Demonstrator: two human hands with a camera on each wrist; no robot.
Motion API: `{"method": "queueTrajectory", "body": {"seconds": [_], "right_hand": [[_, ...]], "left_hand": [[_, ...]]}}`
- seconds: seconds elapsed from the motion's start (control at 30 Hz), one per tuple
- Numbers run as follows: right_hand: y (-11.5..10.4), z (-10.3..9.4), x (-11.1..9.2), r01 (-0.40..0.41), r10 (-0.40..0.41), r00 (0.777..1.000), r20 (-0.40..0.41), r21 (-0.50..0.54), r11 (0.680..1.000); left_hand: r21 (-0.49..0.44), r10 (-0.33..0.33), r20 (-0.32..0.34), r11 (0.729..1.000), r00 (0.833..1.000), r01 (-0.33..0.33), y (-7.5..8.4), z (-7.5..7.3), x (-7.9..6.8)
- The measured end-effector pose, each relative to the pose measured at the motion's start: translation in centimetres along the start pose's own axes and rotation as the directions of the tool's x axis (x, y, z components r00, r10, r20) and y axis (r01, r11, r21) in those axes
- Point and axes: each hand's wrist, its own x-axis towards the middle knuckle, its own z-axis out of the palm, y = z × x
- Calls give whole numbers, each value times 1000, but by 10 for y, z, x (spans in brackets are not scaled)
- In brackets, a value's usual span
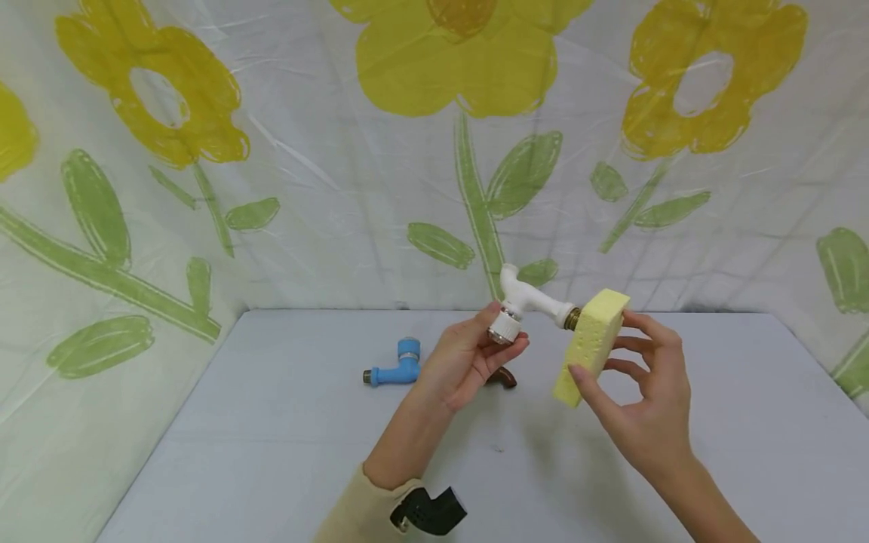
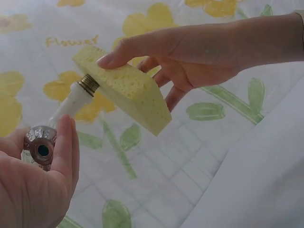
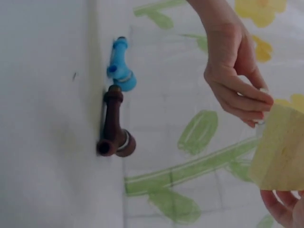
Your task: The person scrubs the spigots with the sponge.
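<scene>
My left hand [image 1: 468, 354] grips a white faucet [image 1: 526, 294] by its ribbed knob, holding it up over the table. The faucet's brass threaded end [image 2: 88, 84] points right and meets the face of a yellow sponge [image 1: 592, 343]. Thumb and fingers of my right hand [image 1: 652, 400] pinch that sponge from its two broad sides. In the left wrist view the thumb presses on the sponge's pitted surface. Behind my left hand lie a blue faucet [image 1: 400, 366] and a brown faucet [image 3: 114, 123], the latter mostly hidden in the head view.
A pale table [image 1: 271, 445] spreads beneath both hands. Behind it hangs a white cloth [image 1: 326, 249] printed with yellow flowers and green leaves. A black camera mount [image 1: 431, 513] sits at my left wrist, over a cream sleeve [image 1: 360, 505].
</scene>
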Motion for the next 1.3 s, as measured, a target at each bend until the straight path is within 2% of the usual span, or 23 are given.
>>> {"method": "queueTrajectory", "body": {"seconds": [0.17, 0.4, 0.63, 0.73, 0.87, 1.0, 1.07, 1.17, 1.3], "right_hand": [[-1, -2, 1, -4, 4, 1000, -5, 0, 1000], [5, 2, -1, 68, -69, 997, 42, 12, 998], [3, 1, 1, 53, -53, 999, 2, -25, 998], [5, -1, 2, 76, -75, 997, 15, -47, 996], [7, -4, 3, 104, -82, 988, 129, -170, 980], [6, -3, -1, 106, -15, 957, 288, -303, 947], [5, 0, -3, 116, -3, 945, 327, -325, 939], [4, 3, -5, 131, -36, 951, 308, -295, 946], [4, 6, -5, 152, -99, 971, 215, -248, 957]], "left_hand": [[55, 1, 5, 998, 1000, -1, 2, 0, -2], [9, 61, -43, 998, 997, -61, 9, -4, -3], [24, 7, -39, 1000, 999, -6, 6, -1, -3], [52, 14, -70, 999, 997, -11, 7, 0, -2], [93, 66, -141, 994, 988, -53, 12, -3, -1], [70, 82, -203, 995, 976, -69, 14, -5, 1], [61, 85, -220, 995, 972, -74, 12, -4, 3], [57, 88, -234, 995, 968, -77, 6, -2, 4], [31, 54, -214, 998, 975, -48, -2, 3, 4]]}}
